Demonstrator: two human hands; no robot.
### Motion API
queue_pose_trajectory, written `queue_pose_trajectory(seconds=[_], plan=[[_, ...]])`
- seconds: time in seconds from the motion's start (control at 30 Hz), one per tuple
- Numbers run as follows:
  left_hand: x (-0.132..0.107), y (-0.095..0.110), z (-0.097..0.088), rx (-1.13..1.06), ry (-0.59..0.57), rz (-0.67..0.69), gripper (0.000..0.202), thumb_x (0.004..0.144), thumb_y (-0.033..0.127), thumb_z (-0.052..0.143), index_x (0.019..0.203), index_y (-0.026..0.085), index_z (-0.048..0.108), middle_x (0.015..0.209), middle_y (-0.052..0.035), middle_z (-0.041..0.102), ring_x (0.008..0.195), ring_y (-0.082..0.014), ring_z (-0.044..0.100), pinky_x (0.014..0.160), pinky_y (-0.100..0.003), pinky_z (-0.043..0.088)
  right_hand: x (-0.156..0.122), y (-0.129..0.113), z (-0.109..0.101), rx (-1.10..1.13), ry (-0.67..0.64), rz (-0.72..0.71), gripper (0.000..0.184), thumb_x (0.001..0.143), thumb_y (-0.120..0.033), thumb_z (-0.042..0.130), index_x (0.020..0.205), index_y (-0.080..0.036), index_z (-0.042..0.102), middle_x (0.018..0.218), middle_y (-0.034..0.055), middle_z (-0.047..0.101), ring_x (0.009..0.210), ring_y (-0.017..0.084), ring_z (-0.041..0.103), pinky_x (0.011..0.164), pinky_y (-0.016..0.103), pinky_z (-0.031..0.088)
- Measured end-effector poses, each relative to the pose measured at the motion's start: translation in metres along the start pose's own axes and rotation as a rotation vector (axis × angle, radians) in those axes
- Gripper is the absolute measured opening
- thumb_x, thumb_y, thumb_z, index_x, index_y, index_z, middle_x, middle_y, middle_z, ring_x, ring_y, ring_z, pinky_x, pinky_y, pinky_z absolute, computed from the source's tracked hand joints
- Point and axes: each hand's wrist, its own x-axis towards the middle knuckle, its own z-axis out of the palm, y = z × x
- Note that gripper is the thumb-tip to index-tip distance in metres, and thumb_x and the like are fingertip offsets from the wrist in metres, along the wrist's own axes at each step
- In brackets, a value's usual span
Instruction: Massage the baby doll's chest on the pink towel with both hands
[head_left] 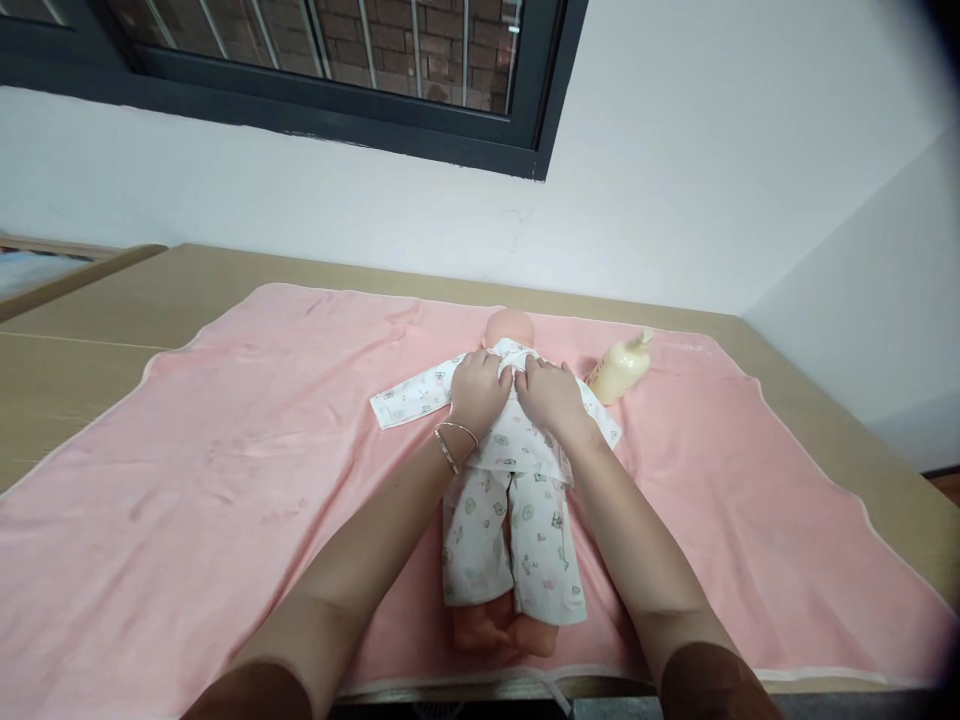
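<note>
The printed top (517, 440) of a baby doll (510, 328) is pinched at the collar by the curled left hand (480, 390) and right hand (551, 392); a cream bottle (621, 368) is laid beside.

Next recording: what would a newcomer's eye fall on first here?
A doll in a printed white outfit lies in the middle of a pink blanket spread over a wooden table. The left hand and right hand rest side by side on its chest, just below the neck. A cream bottle lies beside its head, on the right hand's side.
</note>
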Motion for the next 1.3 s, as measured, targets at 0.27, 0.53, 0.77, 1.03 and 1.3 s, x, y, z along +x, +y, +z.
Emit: queue_pose_trajectory(seconds=[0.27,0.53,0.77,1.03,1.3], plan=[[0.003,-0.011,0.011,-0.099,-0.045,-0.071,0.044,0.096,0.035,0.052,0.133,0.012,0.061,0.136,-0.0177,0.064,0.132,-0.0335,0.055,0.116,-0.049,0.040,0.014,0.011,0.018,0.070,-0.003,0.053,0.061,0.105,-0.041,0.030,0.151,-0.004,0.041,0.158,0.0230,0.043,0.150,0.032,0.035,0.120,0.045,0.025],[0.001,-0.010,0.013,-0.119,-0.053,-0.110,0.046,0.096,0.035,0.051,0.135,0.013,0.060,0.142,-0.0176,0.061,0.138,-0.0334,0.052,0.120,-0.050,0.037,0.014,0.013,0.019,0.071,0.010,0.041,0.061,0.105,-0.042,0.030,0.150,-0.003,0.043,0.154,0.0233,0.049,0.145,0.032,0.041,0.119,0.044,0.026],[0.002,-0.011,0.010,-0.118,-0.049,-0.090,0.046,0.095,0.037,0.052,0.132,0.011,0.062,0.131,-0.0191,0.066,0.127,-0.0331,0.058,0.113,-0.049,0.044,0.015,0.015,0.020,0.090,0.019,0.032,0.060,0.104,-0.043,0.031,0.150,-0.004,0.044,0.153,0.0223,0.050,0.144,0.033,0.042,0.119,0.045,0.027],[0.006,-0.012,0.012,-0.125,-0.121,-0.128,0.050,0.095,0.038,0.053,0.138,0.012,0.057,0.148,-0.0183,0.057,0.143,-0.0330,0.047,0.123,-0.051,0.031,0.022,0.027,0.025,0.169,0.053,-0.044,0.058,0.104,-0.042,0.036,0.151,-0.010,0.044,0.155,0.0152,0.050,0.144,0.027,0.042,0.119,0.039,0.027],[0.000,-0.007,0.005,-0.109,-0.022,0.000,0.034,0.098,0.028,0.045,0.120,0.015,0.068,0.127,-0.0149,0.071,0.123,-0.0285,0.062,0.111,-0.045,0.046,-0.001,-0.001,-0.002,-0.001,0.044,0.025,0.044,0.105,-0.037,0.032,0.129,-0.012,0.060,0.122,0.0182,0.070,0.114,0.032,0.064,0.096,0.038,0.045]])
